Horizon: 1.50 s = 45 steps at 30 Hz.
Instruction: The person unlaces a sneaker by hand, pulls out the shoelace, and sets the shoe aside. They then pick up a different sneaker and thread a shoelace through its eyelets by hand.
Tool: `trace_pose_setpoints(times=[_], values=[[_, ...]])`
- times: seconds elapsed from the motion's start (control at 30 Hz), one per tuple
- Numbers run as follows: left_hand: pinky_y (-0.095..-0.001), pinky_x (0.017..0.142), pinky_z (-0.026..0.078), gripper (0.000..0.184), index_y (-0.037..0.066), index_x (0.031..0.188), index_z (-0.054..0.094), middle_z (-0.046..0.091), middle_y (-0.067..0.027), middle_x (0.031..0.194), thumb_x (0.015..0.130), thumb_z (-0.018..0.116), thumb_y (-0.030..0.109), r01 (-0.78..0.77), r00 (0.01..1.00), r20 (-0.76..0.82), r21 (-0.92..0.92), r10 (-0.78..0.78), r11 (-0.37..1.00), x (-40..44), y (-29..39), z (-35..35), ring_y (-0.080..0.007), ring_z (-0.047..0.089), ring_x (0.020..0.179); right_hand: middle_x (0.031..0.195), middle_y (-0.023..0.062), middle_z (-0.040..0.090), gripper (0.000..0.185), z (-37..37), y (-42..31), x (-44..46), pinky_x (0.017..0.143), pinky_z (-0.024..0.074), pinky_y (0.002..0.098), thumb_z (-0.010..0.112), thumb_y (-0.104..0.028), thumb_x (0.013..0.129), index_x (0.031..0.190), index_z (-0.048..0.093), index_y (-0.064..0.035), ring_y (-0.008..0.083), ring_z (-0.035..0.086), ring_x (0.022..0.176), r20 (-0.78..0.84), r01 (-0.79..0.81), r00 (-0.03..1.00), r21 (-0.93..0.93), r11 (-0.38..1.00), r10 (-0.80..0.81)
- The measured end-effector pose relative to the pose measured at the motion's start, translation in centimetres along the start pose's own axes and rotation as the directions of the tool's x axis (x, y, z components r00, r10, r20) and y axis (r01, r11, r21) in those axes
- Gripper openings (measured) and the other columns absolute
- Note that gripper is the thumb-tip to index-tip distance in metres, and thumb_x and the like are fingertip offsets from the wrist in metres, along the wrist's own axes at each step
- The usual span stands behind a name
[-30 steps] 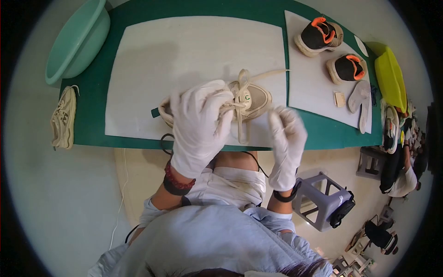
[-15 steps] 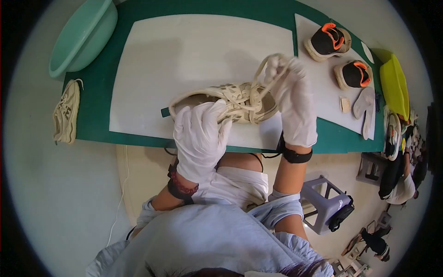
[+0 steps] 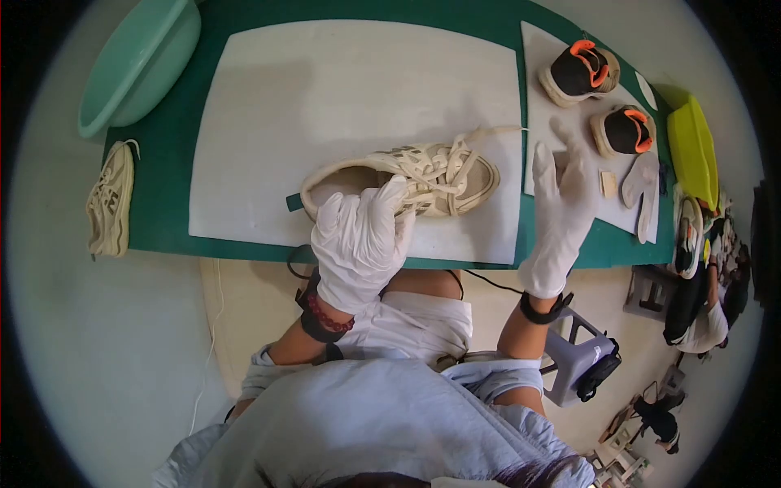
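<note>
On the large white board (image 3: 366, 89) lies one cream shoe (image 3: 439, 175), gripped at its side by my left hand (image 3: 362, 236). My right hand (image 3: 563, 195) is spread wide, empty, near two black-and-orange shoes (image 3: 578, 71) and one insole (image 3: 641, 185).

The left hand (image 3: 360, 240), gloved, grips the near side of the cream shoe (image 3: 427, 180) at its opening; the shoe rests on the large white board (image 3: 350, 89); the right hand (image 3: 564, 199), gloved, is apart from the shoe, fingers extended; two black-and-orange shoes (image 3: 580, 71) rest on the smaller board (image 3: 545, 106).
</note>
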<state>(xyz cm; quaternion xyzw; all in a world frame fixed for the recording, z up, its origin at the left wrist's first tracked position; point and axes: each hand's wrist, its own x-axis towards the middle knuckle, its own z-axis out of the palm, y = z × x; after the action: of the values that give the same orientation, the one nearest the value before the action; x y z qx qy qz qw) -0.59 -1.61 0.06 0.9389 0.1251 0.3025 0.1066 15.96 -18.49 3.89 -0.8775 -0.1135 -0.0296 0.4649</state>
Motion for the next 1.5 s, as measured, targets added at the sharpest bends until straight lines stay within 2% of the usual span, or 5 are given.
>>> trace_pose_setpoints(times=[0.43,0.67,0.77,1.07,1.5], values=[[-0.0393,0.098,0.04,0.047,0.015,0.118,0.069,0.066,0.0023,0.088,0.075,0.086,0.021,0.077,0.981,-0.167,-0.149,-0.102,0.986,1.3,-1.1,-1.6,-0.02,0.06,0.082,0.097,0.0122,0.067,0.02,4.0,1.6,-7.6,0.077,0.0536,0.0363,0.077,-0.003,0.086,0.103,0.066,-0.0044,0.0269,0.065,0.087,-0.045,0.416,0.909,0.052,0.908,-0.414],[-0.0436,0.104,0.039,0.042,0.013,0.114,0.07,0.073,0.0005,0.101,0.076,0.088,0.017,0.066,0.991,-0.113,-0.099,-0.077,0.993,-0.3,-2.2,-2.3,-0.0218,0.064,0.091,0.071,0.0091,0.066,0.026,-1.7,-2.2,-4.6,0.062,0.0503,0.0261,0.062,-0.027,0.104,0.105,0.062,-0.0014,0.0141,0.062,0.064,0.73,-0.678,0.683,0.634,0.371,0.0],[-0.0426,0.107,0.038,0.04,0.014,0.113,0.071,0.072,0.0015,0.097,0.077,0.087,0.019,0.034,0.994,-0.103,-0.128,-0.047,0.991,-0.6,-2.3,-2.0,-0.0204,0.064,0.091,0.073,0.0117,0.069,0.031,-2.6,-1.5,-3.9,0.062,0.0525,0.0343,0.071,-0.031,0.098,0.097,0.07,0.0007,0.0245,0.064,0.064,0.587,-0.172,0.806,0.104,0.98,0.079],[-0.0388,0.109,0.034,0.034,0.015,0.109,0.075,0.071,0.0043,0.093,0.077,0.086,0.019,-0.034,0.999,-0.043,-0.084,0.031,0.996,-1.9,-1.6,-1.3,-0.0166,0.063,0.089,0.073,0.0085,0.06,0.041,3.1,-3.2,-2.6,0.067,0.048,0.0365,0.079,-0.038,0.091,0.083,0.071,0.0012,0.0258,0.061,0.07,0.423,0.365,0.886,-0.387,0.847,-0.188],[-0.0392,0.109,0.035,0.036,0.015,0.111,0.075,0.072,0.0043,0.092,0.077,0.086,0.021,-0.014,1.0,0.004,-0.093,0.014,0.996,-2.2,-1.8,-1.6,-0.0166,0.064,0.09,0.091,-0.0002,0.07,0.026,4.1,-0.3,5.0,0.067,0.0406,0.0247,0.072,-0.033,0.1,0.099,0.07,-0.0076,0.0071,0.053,0.074,0.067,-0.122,0.992,0.774,0.621,0.11]])
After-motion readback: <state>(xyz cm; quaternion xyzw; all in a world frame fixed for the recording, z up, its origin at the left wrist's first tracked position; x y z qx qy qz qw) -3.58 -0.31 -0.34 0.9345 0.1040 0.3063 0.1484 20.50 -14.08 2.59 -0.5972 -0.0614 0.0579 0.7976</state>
